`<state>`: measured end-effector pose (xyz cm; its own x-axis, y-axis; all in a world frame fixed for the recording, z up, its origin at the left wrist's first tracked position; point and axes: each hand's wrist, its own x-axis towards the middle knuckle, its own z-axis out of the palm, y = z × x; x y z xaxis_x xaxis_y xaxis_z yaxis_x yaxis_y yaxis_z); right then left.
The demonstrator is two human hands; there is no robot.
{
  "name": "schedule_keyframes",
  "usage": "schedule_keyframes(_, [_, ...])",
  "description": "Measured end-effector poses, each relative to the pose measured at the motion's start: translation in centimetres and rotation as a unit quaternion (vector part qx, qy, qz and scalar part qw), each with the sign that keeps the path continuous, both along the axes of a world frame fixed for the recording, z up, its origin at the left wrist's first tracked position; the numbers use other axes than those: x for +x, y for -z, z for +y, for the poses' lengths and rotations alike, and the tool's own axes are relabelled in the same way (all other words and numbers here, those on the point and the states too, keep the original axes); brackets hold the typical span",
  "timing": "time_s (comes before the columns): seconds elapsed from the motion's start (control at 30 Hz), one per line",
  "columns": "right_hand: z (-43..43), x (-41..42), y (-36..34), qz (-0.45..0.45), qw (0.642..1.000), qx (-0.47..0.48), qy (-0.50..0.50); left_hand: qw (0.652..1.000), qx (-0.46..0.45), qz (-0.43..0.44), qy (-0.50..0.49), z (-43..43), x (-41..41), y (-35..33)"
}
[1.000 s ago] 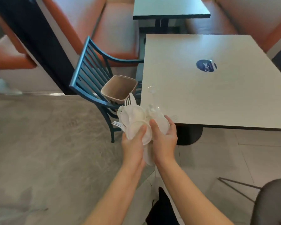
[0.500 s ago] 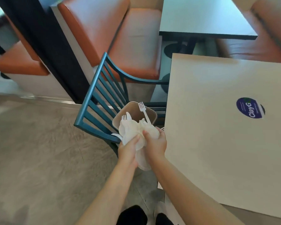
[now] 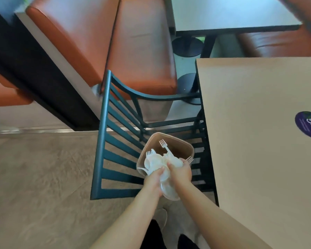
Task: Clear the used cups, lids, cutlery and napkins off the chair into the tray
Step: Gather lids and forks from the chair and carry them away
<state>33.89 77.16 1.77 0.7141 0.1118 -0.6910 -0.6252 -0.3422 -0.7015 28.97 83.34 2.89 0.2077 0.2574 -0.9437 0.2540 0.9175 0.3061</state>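
Observation:
A brown paper tray (image 3: 181, 143) stands on the seat of a teal slatted chair (image 3: 104, 141). Both hands clasp one bundle of white lids, cups and plastic forks (image 3: 158, 161) over the tray's near rim. My left hand (image 3: 153, 182) grips the bundle from the left. My right hand (image 3: 180, 172) grips it from the right. One white fork (image 3: 164, 146) sticks up into the tray's opening. A clear lid (image 3: 169, 192) hangs below my hands. The tray's bottom is mostly hidden.
A beige table (image 3: 258, 141) with a round blue sticker (image 3: 308, 124) lies right of the chair, its edge close to my right forearm. Orange bench seats (image 3: 138, 51) and a second table (image 3: 232, 13) stand behind. Grey floor (image 3: 39, 177) spreads to the left.
I have stepped closer and both hands have carried the bundle forward from beside the table to the tray's near rim. The view now looks more steeply down on the chair.

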Motion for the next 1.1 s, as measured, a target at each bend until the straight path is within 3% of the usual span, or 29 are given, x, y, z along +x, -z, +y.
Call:
schedule_keyframes(0.2, [1.5, 4.4, 1.2, 0.122, 0.987, -0.085, -0.056, 0.994, -0.042, 0.016, 0.101, 2.9, 1.8, 2.8])
schedule_keyframes(0.27, [2.0, 4.9, 1.3, 0.183, 0.979, -0.078, -0.038, 0.989, -0.061, 0.032, 0.132, 3.8, 2.3, 3.8])
schedule_keyframes(0.43, [2.6, 5.6, 2.2, 0.23, 0.971, -0.055, -0.021, 0.976, -0.086, 0.046, 0.193, 5.6, 3.7, 5.1])
schedule_keyframes(0.6, [2.2, 5.9, 2.6, 0.142, 0.983, -0.08, -0.087, 0.98, -0.086, 0.056, 0.171, 6.4, 3.6, 6.2])
schedule_keyframes(0.77, [1.3, 6.5, 1.1, 0.104, 0.987, -0.052, -0.11, 0.948, 0.065, 0.082, 0.299, 6.1, 4.0, 5.8])
schedule_keyframes(0.83, [0.6, 6.4, 0.3, 0.06, 0.991, -0.042, -0.11, 0.903, 0.149, 0.089, 0.393, 6.1, 4.0, 5.7])
schedule_keyframes(0.87, [0.2, 6.2, -0.1, 0.029, 0.993, -0.047, -0.107, 0.859, 0.206, 0.089, 0.459, 6.2, 3.8, 5.8])
schedule_keyframes(0.97, [-1.9, 5.6, -1.1, -0.059, 0.987, -0.103, -0.107, 0.674, 0.355, 0.091, 0.641, 6.5, 2.7, 5.8])
schedule_keyframes(1.1, [-4.1, 3.9, -0.8, -0.076, 0.953, -0.225, -0.189, 0.459, 0.374, 0.054, 0.804, 7.2, 1.1, 5.3])
